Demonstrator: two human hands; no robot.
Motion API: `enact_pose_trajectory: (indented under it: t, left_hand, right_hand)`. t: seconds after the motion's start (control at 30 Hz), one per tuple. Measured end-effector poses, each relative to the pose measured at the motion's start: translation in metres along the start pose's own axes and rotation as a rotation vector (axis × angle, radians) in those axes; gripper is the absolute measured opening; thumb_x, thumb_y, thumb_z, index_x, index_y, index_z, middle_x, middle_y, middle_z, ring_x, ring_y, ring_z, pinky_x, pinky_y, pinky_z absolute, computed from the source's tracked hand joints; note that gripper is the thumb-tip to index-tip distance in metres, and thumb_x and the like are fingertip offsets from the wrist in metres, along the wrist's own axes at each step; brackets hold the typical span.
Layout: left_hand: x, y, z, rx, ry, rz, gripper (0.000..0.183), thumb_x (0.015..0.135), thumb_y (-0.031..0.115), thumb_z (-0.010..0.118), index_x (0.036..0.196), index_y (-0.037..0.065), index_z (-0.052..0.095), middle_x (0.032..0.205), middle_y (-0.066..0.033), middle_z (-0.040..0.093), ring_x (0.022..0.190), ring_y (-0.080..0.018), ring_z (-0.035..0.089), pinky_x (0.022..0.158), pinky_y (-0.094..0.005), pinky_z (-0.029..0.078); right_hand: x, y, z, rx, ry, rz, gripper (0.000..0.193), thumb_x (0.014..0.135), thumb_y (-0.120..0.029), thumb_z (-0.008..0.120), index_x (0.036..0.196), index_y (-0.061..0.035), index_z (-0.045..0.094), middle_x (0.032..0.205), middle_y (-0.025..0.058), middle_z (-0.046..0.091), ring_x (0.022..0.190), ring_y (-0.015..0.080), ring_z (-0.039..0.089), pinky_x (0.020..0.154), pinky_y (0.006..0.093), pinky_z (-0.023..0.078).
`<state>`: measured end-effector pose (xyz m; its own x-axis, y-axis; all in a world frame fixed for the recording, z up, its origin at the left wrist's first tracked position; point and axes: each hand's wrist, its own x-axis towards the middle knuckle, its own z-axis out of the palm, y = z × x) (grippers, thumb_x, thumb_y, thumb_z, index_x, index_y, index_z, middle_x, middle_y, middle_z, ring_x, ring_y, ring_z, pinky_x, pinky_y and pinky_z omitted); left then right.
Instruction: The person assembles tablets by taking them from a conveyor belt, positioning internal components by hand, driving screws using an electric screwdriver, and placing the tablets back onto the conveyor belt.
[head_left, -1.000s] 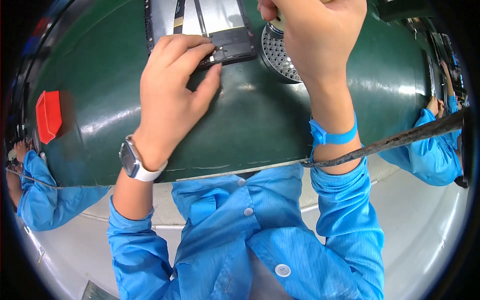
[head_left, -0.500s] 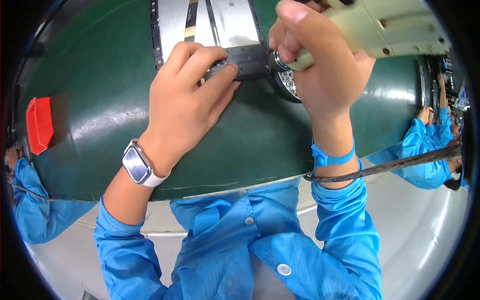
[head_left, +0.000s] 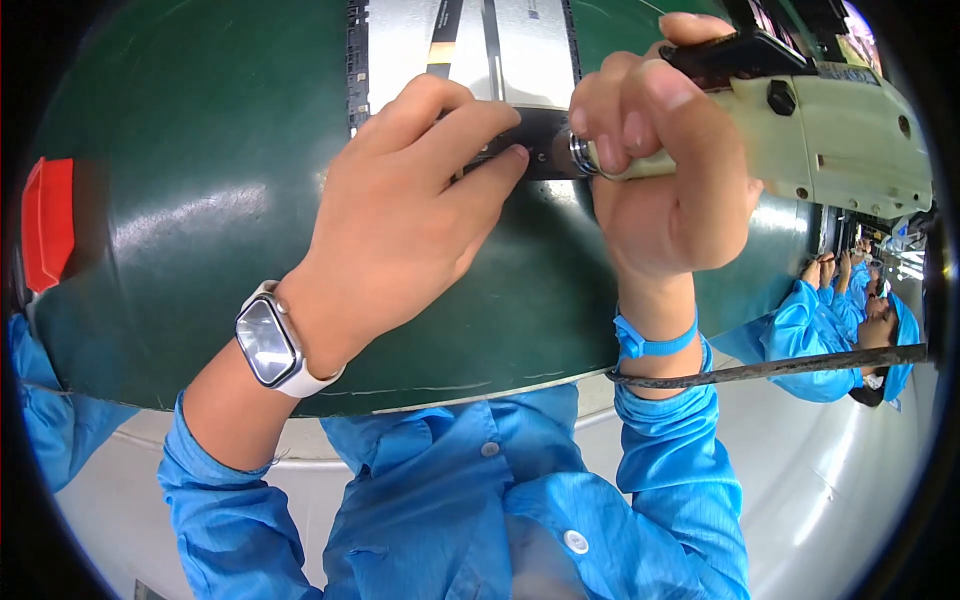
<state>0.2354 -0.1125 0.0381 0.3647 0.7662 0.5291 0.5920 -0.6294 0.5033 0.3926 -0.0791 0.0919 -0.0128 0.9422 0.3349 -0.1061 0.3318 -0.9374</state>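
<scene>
A silver-backed display panel (head_left: pixel 540 60) with a black frame lies at the far middle of the green table. Along it runs a dark ribbon cable (head_left: pixel 446 30) with a gold section. My left hand (head_left: pixel 405 200) lies over the panel's near edge, thumb and fingers bent together and pressed on the black strip; what is beneath the fingertips is hidden. Wrapped in my right hand (head_left: pixel 670 170) is a pale green electric screwdriver (head_left: pixel 830 140), held almost level. Its nose, with a metal ring, points left at the black strip, close to my left fingertips.
A red folded tray (head_left: pixel 48 225) sits at the table's left side. The table's front edge (head_left: pixel 450 398) is just before my body. A dark cord (head_left: pixel 780 365) runs right from my right wrist. People in blue work at right (head_left: pixel 830 330) and left (head_left: pixel 55 400).
The screwdriver's nose has moved from a round dark tray of small pieces onto the panel's black strip. That tray no longer shows. Panel and left hand appear further right in the view.
</scene>
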Motion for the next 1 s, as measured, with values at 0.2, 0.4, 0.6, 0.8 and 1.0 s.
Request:
enact_pose_trajectory:
  t: [0.2, 0.4, 0.6, 0.8, 1.0]
  left_hand:
    - [-0.002, -0.003, -0.001, -0.031, 0.011, 0.006, 0.032, 0.064, -0.001, 0.077, 0.095, 0.003, 0.072, 0.110, -0.0072, 0.066, 0.098, -0.0289, 0.060, 0.081, -0.0377, 0.052]
    - [-0.002, -0.002, -0.004, -0.064, 0.015, -0.004, 0.028, 0.066, -0.001, 0.077, 0.093, 0.002, 0.071, 0.110, -0.0075, 0.066, 0.100, -0.0295, 0.060, 0.082, -0.0379, 0.052]
    - [-0.003, -0.001, -0.004, -0.073, 0.001, -0.001, 0.028, 0.067, -0.001, 0.077, 0.094, 0.002, 0.070, 0.111, -0.0074, 0.066, 0.100, -0.0290, 0.060, 0.082, -0.0375, 0.052]
    - [-0.004, 0.001, -0.004, -0.075, -0.006, -0.005, 0.029, 0.067, -0.001, 0.076, 0.095, 0.001, 0.071, 0.111, -0.0077, 0.066, 0.100, -0.0290, 0.060, 0.082, -0.0369, 0.052]
    - [-0.002, 0.004, -0.003, -0.090, -0.001, -0.003, 0.029, 0.067, -0.001, 0.076, 0.095, 0.002, 0.070, 0.111, -0.0077, 0.066, 0.100, -0.0302, 0.060, 0.082, -0.0382, 0.052]
  right_hand:
    - [0.000, 0.000, 0.005, -0.003, -0.034, -0.021, 0.036, 0.086, -0.010, 0.051, 0.117, 0.0078, 0.054, 0.063, 0.0041, 0.043, 0.051, 0.0146, 0.043, 0.055, 0.0336, 0.041]
    - [0.004, 0.014, -0.006, 0.160, -0.202, -0.141, 0.035, 0.086, -0.008, 0.052, 0.117, 0.0084, 0.053, 0.063, 0.0046, 0.043, 0.051, 0.0143, 0.043, 0.055, 0.0338, 0.041]
    - [-0.001, 0.011, -0.003, 0.100, -0.151, -0.103, 0.034, 0.086, -0.006, 0.052, 0.117, 0.0085, 0.052, 0.063, 0.0045, 0.043, 0.051, 0.0142, 0.042, 0.054, 0.0343, 0.042]
    - [-0.005, 0.005, -0.006, 0.137, -0.071, -0.089, 0.035, 0.088, -0.010, 0.051, 0.120, 0.0055, 0.052, 0.065, 0.0023, 0.041, 0.052, 0.0132, 0.040, 0.057, 0.0343, 0.040]
    - [-0.002, 0.004, -0.004, 0.111, -0.047, -0.089, 0.037, 0.089, -0.011, 0.050, 0.122, 0.0032, 0.052, 0.065, 0.0020, 0.042, 0.053, 0.0132, 0.040, 0.058, 0.0343, 0.040]
